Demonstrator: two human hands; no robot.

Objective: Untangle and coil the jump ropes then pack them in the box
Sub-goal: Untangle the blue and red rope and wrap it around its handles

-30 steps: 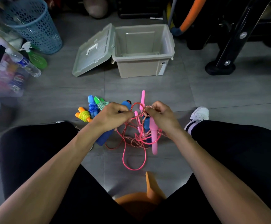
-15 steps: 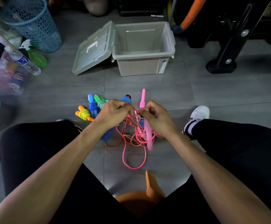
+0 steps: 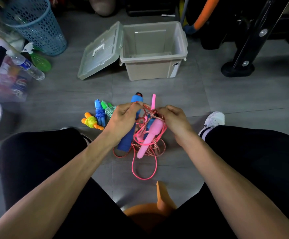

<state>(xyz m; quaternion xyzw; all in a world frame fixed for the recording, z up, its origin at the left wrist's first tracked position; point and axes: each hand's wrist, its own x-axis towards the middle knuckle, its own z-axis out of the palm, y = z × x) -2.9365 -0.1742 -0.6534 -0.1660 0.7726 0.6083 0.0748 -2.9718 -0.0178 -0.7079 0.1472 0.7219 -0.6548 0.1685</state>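
Tangle of ropes [image 3: 145, 138] between and below the left hand [image 3: 123, 118] and right hand [image 3: 172, 118]. Coiled ropes [image 3: 98, 116] on the floor just left of the left hand. Box [image 3: 153, 50] beyond both hands, lid [image 3: 99, 52] at its left.

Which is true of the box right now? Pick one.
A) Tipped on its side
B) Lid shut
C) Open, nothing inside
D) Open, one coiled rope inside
C: the box stands upright with its lid swung open to the side, and its inside shows only bare plastic.
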